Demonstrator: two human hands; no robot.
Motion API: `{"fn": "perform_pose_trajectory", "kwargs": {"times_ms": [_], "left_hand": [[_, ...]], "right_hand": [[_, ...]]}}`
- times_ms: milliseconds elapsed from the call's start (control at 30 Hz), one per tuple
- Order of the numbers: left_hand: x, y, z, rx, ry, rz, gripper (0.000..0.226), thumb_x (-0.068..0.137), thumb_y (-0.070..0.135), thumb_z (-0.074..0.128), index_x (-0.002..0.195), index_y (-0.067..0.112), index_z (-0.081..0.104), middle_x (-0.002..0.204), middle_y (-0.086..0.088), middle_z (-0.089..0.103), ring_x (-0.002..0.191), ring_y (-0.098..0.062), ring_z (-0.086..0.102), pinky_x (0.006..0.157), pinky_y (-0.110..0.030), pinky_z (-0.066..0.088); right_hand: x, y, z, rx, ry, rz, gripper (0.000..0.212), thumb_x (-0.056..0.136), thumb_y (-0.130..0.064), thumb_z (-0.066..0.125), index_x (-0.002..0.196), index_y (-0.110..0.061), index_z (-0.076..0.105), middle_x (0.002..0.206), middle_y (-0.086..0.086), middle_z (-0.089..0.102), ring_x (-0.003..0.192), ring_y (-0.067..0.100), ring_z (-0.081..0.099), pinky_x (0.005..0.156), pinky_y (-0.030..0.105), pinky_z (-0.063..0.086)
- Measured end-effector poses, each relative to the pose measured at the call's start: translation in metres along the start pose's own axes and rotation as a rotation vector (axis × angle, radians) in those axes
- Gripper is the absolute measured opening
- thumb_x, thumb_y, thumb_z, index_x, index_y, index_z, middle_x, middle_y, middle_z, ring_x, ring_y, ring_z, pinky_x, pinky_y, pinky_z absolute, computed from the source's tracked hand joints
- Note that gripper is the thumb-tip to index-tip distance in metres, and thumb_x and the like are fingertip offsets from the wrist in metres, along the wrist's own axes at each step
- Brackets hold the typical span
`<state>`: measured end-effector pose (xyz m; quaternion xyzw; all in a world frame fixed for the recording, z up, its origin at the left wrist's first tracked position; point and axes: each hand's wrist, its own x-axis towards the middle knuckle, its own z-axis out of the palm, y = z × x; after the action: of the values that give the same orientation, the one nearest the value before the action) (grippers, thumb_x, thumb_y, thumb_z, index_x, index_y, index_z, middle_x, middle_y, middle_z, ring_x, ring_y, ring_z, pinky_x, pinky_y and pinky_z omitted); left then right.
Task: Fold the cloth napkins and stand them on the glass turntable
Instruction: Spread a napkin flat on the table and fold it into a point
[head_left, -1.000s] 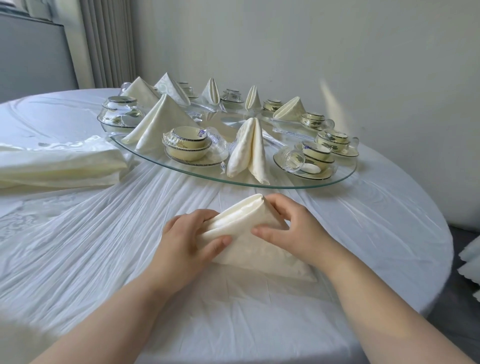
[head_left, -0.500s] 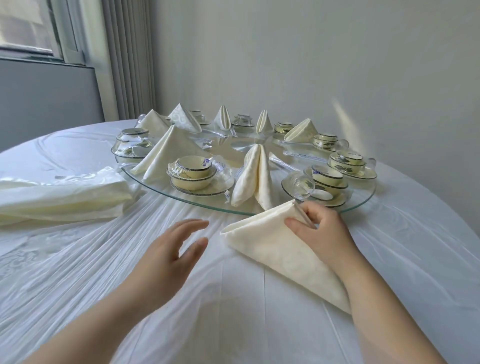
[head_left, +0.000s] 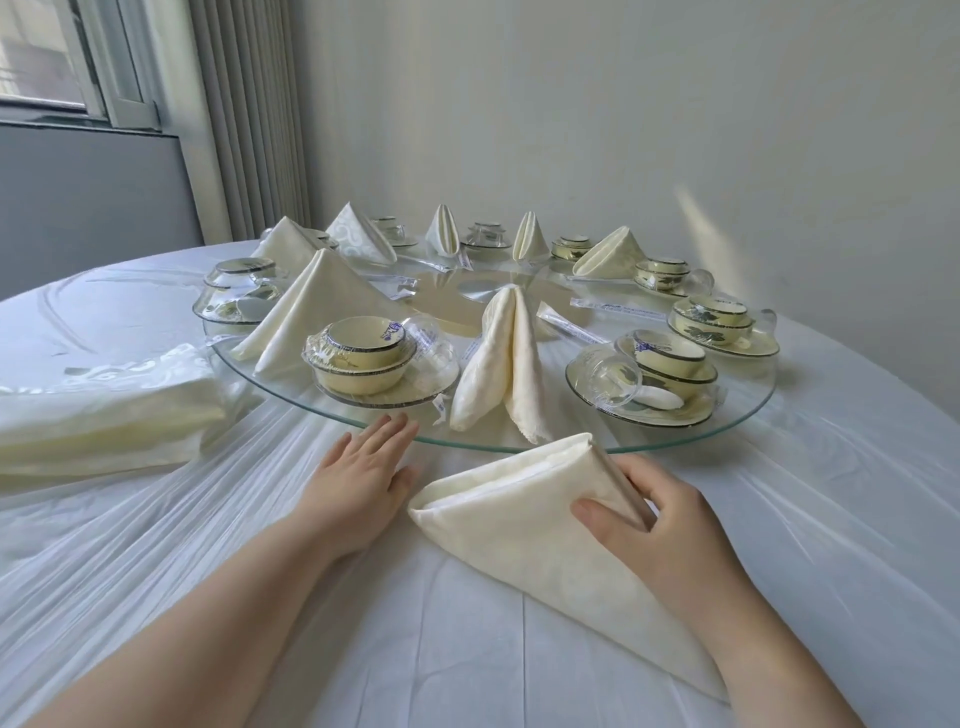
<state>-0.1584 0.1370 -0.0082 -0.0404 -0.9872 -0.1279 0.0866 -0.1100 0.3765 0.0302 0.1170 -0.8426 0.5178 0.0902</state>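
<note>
Now | your right hand (head_left: 655, 512) pinches folded napkin (head_left: 519, 535) at top corner, ready to lift | napkin lies on tablecloth (head_left: 831, 519) just beside glass turntable (head_left: 561, 418) | left hand (head_left: 358, 478) flat, empty, at rim, likely to spin it.

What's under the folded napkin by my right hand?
White tablecloth shows all round the napkin, whose corner the right hand pinches. Whatever lies directly beneath is covered.
</note>
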Motion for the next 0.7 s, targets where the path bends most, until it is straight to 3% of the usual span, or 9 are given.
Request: {"fn": "perform_pose_trajectory", "kwargs": {"times_ms": [133, 300, 433, 700], "left_hand": [[-0.001, 0.001, -0.001, -0.002, 0.024, -0.025, 0.049, 0.1, 0.036, 0.021, 0.147, 0.029, 0.006, 0.154, 0.013, 0.0, 0.141, -0.002, -0.004, 0.112, -0.025, -0.006], [-0.002, -0.003, -0.003, -0.046, 0.002, -0.067, 0.049, 0.099, 0.04, 0.018, 0.146, 0.03, 0.011, 0.154, 0.015, 0.004, 0.141, -0.002, -0.004, 0.112, -0.028, -0.008], [-0.001, -0.009, -0.004, -0.106, 0.014, -0.119, 0.052, 0.096, 0.047, 0.018, 0.145, 0.03, 0.016, 0.154, 0.015, 0.009, 0.142, -0.005, -0.004, 0.113, -0.031, -0.009], [0.003, -0.026, -0.007, -0.092, 0.045, -0.254, 0.058, 0.094, 0.053, 0.02, 0.146, 0.027, 0.018, 0.155, 0.008, 0.008, 0.142, -0.01, -0.006, 0.112, -0.037, -0.012]], "right_hand": [[0.0, 0.001, -0.002, 0.006, 0.016, 0.006, 0.013, 0.076, -0.015, 0.071, 0.081, -0.024, 0.063, 0.08, -0.004, 0.064, 0.075, 0.016, 0.057, 0.06, 0.021, 0.041], [-0.003, -0.002, 0.0, 0.036, 0.018, -0.003, 0.017, 0.063, -0.034, 0.067, 0.079, -0.027, 0.063, 0.08, -0.007, 0.065, 0.066, 0.006, 0.056, 0.056, 0.012, 0.04], [-0.002, -0.002, 0.001, 0.074, 0.04, 0.004, 0.016, 0.059, -0.033, 0.062, 0.075, -0.032, 0.063, 0.074, -0.014, 0.066, 0.061, -0.003, 0.055, 0.056, 0.008, 0.041], [-0.001, 0.001, 0.001, 0.052, 0.047, -0.025, 0.015, 0.06, -0.034, 0.062, 0.075, -0.033, 0.062, 0.071, -0.019, 0.065, 0.063, -0.004, 0.056, 0.057, 0.006, 0.041]]}}
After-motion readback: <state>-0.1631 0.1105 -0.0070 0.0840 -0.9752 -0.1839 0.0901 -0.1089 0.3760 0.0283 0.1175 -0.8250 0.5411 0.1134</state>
